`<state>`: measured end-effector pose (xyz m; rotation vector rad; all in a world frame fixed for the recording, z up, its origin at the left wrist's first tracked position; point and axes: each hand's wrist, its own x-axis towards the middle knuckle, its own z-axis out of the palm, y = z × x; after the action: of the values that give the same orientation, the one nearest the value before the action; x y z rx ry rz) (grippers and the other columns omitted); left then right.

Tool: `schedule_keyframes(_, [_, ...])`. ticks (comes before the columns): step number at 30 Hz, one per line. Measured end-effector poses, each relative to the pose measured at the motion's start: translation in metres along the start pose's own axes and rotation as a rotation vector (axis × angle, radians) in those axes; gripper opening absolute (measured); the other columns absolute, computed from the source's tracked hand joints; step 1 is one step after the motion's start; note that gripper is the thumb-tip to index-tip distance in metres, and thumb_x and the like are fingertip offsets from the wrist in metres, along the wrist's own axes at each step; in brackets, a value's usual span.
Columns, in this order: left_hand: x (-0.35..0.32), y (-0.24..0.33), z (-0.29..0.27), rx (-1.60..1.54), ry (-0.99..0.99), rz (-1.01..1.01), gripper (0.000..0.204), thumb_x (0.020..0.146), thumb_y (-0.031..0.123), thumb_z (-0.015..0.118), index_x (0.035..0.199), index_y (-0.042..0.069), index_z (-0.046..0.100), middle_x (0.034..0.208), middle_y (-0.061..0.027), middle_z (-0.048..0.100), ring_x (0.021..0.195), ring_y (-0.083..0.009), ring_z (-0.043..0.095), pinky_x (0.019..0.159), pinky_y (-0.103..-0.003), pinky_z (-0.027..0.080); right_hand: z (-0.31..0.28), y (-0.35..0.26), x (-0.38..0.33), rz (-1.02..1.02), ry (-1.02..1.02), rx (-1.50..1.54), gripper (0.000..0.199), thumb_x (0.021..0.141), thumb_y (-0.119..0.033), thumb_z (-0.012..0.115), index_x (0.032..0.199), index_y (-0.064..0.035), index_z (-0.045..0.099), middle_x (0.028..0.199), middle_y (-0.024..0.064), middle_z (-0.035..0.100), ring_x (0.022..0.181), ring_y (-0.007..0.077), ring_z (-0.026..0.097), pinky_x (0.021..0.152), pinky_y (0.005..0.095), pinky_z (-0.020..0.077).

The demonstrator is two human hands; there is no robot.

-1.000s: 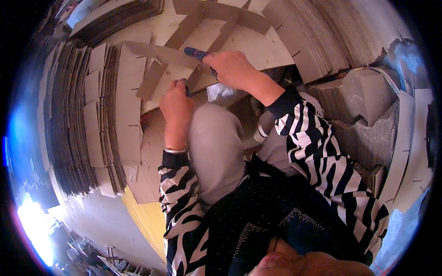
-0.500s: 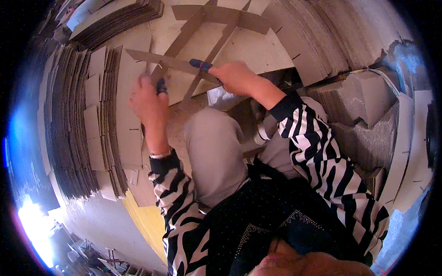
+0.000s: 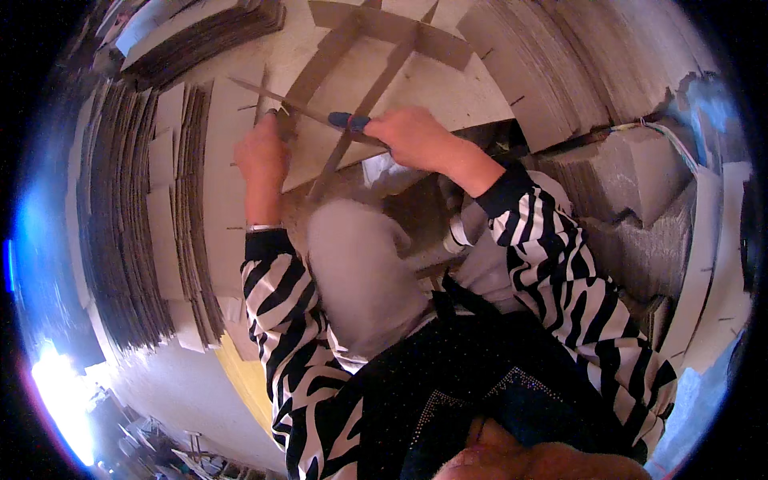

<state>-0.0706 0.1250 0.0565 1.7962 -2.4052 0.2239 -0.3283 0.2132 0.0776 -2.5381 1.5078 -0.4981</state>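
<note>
Thin brown cardboard divider strips cross one another on the pale board before me. A far cross strip (image 3: 444, 44) spans two long strips, the left one (image 3: 324, 62) and the right one (image 3: 382, 82). My right hand (image 3: 410, 139) is closed on the right part of a near cross strip (image 3: 302, 106), which lies slantwise over the long ones. A dark blue cover wraps its outstretched finger. My left hand (image 3: 262, 156) pinches at the near end of the left long strip, under the near cross strip; its fingertips, also dark-covered, are partly hidden. Whether the slots are joined there I cannot tell.
Tall stacks of cardboard strips (image 3: 128, 216) stand at the left, with another stack (image 3: 200, 36) at the far left. More cardboard piles (image 3: 520, 76) line the right side. A pale work board (image 3: 472, 88) lies beneath the dividers, close to my knees (image 3: 360, 272).
My left hand has moved slightly away from me and turned. The near cross strip's left end has shifted right and tilted, and the far strips have moved a little; my right hand keeps its hold.
</note>
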Motion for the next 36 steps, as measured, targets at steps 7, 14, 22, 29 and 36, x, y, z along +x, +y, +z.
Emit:
schedule_keyframes(7, [0.002, 0.005, -0.014, 0.024, -0.083, -0.07, 0.026, 0.078, 0.01, 0.06, 0.104, 0.011, 0.058, 0.086, -0.0128, 0.069, 0.081, -0.0331, 0.067, 0.065, -0.046, 0.051, 0.004, -0.003, 0.002, 0.024, -0.134, 0.049, 0.024, 0.075, -0.007, 0.06, 0.098, -0.0124, 0.064, 0.085, 0.0107, 0.063, 0.083, 0.0347, 0.061, 0.066, 0.0462, 0.0479])
schedule_keyframes(14, [0.001, 0.025, -0.03, 0.023, -0.18, 0.048, 0.024, 0.079, 0.009, 0.056, 0.102, 0.01, 0.059, 0.085, -0.0144, 0.068, 0.081, -0.0356, 0.066, 0.066, -0.047, 0.051, -0.012, -0.01, 0.026, -0.04, 0.377, -0.1, 0.015, 0.078, -0.014, 0.061, 0.092, -0.0105, 0.063, 0.084, 0.0121, 0.064, 0.084, 0.0327, 0.063, 0.068, 0.0453, 0.0477])
schedule_keyframes(22, [-0.001, 0.016, -0.012, -0.091, -0.154, -0.062, 0.019, 0.077, 0.01, 0.058, 0.096, 0.008, 0.06, 0.085, -0.0187, 0.067, 0.082, -0.0385, 0.065, 0.068, -0.05, 0.051, 0.016, -0.026, 0.06, 0.033, -0.029, 0.004, 0.017, 0.078, -0.011, 0.06, 0.095, -0.0109, 0.06, 0.076, 0.0131, 0.065, 0.075, 0.0344, 0.066, 0.064, 0.0475, 0.0499])
schedule_keyframes(29, [-0.01, 0.005, 0.002, -0.154, -0.137, -0.064, 0.019, 0.076, 0.012, 0.061, 0.095, 0.008, 0.06, 0.09, -0.0183, 0.067, 0.085, -0.0385, 0.064, 0.069, -0.05, 0.05, 0.029, -0.025, 0.072, 0.123, -0.168, 0.105, 0.019, 0.077, -0.009, 0.057, 0.095, -0.0104, 0.06, 0.081, 0.0156, 0.065, 0.081, 0.037, 0.064, 0.067, 0.0494, 0.0498])
schedule_keyframes(36, [-0.018, 0.004, -0.034, -0.209, 0.078, -0.123, 0.03, 0.081, 0.016, 0.062, 0.109, 0.007, 0.059, 0.108, -0.0166, 0.063, 0.094, -0.0382, 0.062, 0.076, -0.048, 0.05, -0.058, 0.096, 0.007, 0.604, 0.436, -0.1, 0.032, 0.071, -0.02, 0.071, 0.1, -0.0103, 0.063, 0.127, 0.0117, 0.055, 0.12, 0.0362, 0.047, 0.093, 0.0516, 0.0421])
